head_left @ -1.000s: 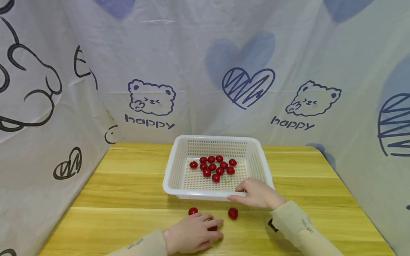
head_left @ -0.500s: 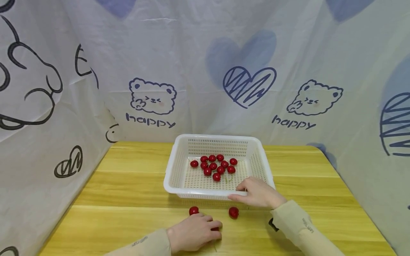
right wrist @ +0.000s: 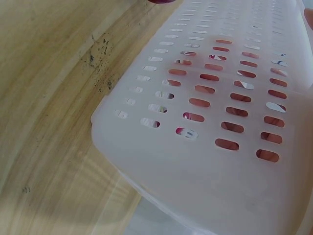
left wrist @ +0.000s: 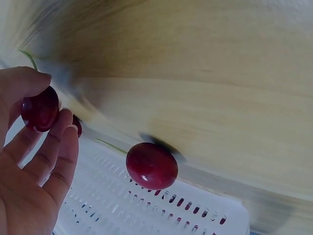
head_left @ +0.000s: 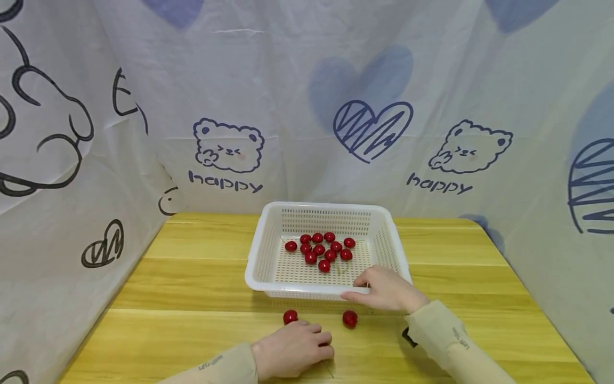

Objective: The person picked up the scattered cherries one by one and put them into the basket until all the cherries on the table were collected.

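My left hand (head_left: pixel 293 349) is low over the table and pinches a dark red cherry (left wrist: pixel 40 108) between thumb and fingers. Its green stem pokes out past the thumb in the left wrist view. My right hand (head_left: pixel 386 288) grips the front rim of a white slotted plastic basket (head_left: pixel 297 288), thumb outside and fingers inside; pinkish fingers show through the slots in the right wrist view. On the table in front of the basket lie one cherry (head_left: pixel 290 317) beside my left hand and another cherry (head_left: pixel 349 319) farther right.
Several red cherries (head_left: pixel 318 249) lie inside the basket around its middle, some with green stems. The basket stands on a yellow wood-grain table (head_left: pixel 201 288). A white cloth (head_left: pixel 288 149) with hearts and bear drawings hangs behind the table and along both sides.
My left fingers have closed round the cherry beneath them, and its stem now shows below the hand. The right hand and the basket have stayed in place.
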The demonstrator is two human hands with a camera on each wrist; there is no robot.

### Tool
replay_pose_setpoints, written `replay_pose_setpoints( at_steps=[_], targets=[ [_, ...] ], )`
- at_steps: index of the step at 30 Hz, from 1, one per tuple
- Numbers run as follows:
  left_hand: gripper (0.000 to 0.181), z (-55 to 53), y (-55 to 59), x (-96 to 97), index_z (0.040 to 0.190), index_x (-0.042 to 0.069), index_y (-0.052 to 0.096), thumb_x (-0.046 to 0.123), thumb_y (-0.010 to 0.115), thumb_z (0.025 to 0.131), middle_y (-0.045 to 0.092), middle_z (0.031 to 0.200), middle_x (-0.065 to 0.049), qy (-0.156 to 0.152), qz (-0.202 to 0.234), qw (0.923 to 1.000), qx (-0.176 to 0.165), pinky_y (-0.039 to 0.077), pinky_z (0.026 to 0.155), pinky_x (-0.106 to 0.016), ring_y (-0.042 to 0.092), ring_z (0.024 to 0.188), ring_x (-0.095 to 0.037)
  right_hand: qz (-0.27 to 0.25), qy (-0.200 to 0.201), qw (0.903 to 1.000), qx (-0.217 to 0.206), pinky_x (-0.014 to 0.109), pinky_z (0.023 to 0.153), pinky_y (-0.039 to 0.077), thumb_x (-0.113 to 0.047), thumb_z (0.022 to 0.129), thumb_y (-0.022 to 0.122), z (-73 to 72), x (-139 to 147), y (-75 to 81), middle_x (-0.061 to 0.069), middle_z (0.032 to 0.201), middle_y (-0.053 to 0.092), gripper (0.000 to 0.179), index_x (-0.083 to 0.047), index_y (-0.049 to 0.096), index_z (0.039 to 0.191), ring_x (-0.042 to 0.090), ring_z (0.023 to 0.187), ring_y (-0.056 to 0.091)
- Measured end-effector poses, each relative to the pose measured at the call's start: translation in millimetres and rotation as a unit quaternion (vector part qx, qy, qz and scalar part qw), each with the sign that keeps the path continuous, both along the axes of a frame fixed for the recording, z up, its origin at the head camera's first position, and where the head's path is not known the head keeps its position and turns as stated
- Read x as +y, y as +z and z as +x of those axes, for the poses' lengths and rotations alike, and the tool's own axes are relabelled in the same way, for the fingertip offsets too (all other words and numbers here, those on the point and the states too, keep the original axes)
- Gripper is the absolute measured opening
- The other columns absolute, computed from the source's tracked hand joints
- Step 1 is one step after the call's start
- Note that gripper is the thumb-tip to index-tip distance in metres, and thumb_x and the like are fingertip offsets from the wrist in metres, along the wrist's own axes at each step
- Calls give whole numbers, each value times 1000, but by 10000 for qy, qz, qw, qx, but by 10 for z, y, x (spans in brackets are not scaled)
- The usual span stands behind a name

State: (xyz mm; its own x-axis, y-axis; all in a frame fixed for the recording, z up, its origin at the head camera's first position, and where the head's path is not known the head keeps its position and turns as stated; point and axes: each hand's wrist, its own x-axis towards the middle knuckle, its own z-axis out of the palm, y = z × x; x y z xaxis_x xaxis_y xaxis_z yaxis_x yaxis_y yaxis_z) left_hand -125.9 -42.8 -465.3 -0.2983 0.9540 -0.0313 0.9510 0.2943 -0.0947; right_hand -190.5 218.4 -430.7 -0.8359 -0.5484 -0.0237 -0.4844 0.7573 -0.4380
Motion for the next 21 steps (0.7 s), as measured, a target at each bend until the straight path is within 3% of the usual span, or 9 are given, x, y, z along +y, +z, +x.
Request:
replay_pose_setpoints(
  at_steps=[21],
  targets=[
    [15, -15, 162, 7, 112, 31, 65, 28, 65, 98, 62, 97, 15, -139, 192, 9997, 51, 42, 68, -10, 51, 80, -1, -3, -20, 10000, -59, 20, 48, 33, -67, 91, 59, 3, 2, 17, -16, 51, 41, 51, -26, 58, 60, 0, 47, 36]
  ],
)
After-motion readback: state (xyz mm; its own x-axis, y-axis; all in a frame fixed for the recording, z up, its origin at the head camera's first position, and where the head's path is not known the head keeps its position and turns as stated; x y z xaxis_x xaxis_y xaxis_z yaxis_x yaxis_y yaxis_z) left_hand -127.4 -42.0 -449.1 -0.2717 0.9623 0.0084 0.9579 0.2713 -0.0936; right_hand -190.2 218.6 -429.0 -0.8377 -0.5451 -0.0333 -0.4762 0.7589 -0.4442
